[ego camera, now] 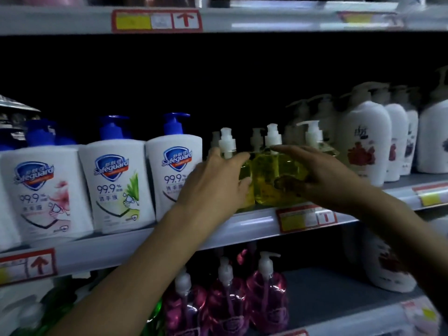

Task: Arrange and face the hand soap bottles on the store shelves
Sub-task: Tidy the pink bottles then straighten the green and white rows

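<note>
Yellow, clear liquid: hand soap bottles (269,187) with white pumps, three in a row at the front of the middle shelf (145,241), near its centre. More pumps show dimly behind them.

Left hand (215,183): reaches up over the shelf lip, fingers and thumb curled round the leftmost yellow bottle (245,169).

Right hand (324,180): clasps the middle yellow bottle (266,166) from its right side, fingers laid across its shoulder below the pump. The third bottle's body is mostly hidden behind this hand.

All three bottles stand upright on the shelf, touching one another.

Same shelf, left part: white Safeguard bottles (114,185) with blue pumps, labels facing out, three across the front.

Same shelf, right part: white pump bottles (363,146) with red flower prints, in files running back.

Shelf lip: red-framed price tag (305,218) just under the yellow bottles.

Below the shelf: pink clear pump bottles (266,301).

Above the shelf: upper shelf edge (266,20) bearing a red arrow tag (157,20).
</note>
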Demonstrator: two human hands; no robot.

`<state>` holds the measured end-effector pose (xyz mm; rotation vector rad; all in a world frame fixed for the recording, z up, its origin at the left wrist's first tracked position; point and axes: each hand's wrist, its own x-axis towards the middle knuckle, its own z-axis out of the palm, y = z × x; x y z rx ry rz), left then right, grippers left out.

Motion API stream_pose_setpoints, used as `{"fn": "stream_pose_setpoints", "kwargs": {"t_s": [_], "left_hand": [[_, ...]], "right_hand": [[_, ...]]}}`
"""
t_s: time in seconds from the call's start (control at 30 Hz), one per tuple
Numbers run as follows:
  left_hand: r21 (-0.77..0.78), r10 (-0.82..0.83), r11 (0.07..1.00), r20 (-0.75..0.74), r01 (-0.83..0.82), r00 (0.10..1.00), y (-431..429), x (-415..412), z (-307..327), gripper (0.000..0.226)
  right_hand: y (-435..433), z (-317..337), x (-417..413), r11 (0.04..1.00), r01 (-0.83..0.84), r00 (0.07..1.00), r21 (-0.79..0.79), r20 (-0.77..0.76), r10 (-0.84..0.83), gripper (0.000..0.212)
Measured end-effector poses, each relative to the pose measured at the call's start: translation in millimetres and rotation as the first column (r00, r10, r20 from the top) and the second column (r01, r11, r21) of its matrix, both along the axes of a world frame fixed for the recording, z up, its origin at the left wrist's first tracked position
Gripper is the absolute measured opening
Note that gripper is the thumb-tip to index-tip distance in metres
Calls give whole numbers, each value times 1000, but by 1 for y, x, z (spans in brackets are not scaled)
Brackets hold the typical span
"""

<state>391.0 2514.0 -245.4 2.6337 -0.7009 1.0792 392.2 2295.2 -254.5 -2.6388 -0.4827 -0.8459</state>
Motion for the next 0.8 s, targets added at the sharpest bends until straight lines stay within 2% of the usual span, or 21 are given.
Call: {"fn": "stream_pose_setpoints", "kwargs": {"t_s": [0.17, 0.33, 0.4, 0.47, 0.53, 0.57, 0.67, 0.8], "left_hand": [[-7, 35, 999, 42, -35, 999, -2, 6, -8, 51], [-43, 53, 998, 32, -51, 998, -6, 3, -10, 52], [-42, 57, 998, 35, -55, 998, -6, 3, -12, 52], [-45, 65, 997, 48, -63, 997, -5, 4, -13, 52], [-46, 76, 996, 50, -73, 996, -6, 5, -14, 52], [-43, 79, 996, 48, -77, 996, -6, 5, -14, 51], [-40, 83, 996, 46, -81, 995, -7, 5, -14, 51], [-36, 87, 996, 41, -85, 995, -7, 5, -15, 51]], "right_hand": [[2, -4, 2, 998, -65, 995, -13, 70, 65, 56], [1, -2, -7, 995, -99, 991, 6, 94, 98, 54], [-11, -1, -11, 995, -31, 979, 91, 205, 12, 49], [-25, 1, -10, 981, 118, 955, 156, 254, -156, 47], [-37, 0, -3, 958, 263, 941, 114, 189, -281, 49], [-40, -3, 1, 955, 284, 947, 88, 131, -294, 50], [-41, -5, 4, 972, 211, 977, 104, 12, -213, 50], [-37, -3, 0, 976, 194, 979, 102, 40, -199, 50]]}}
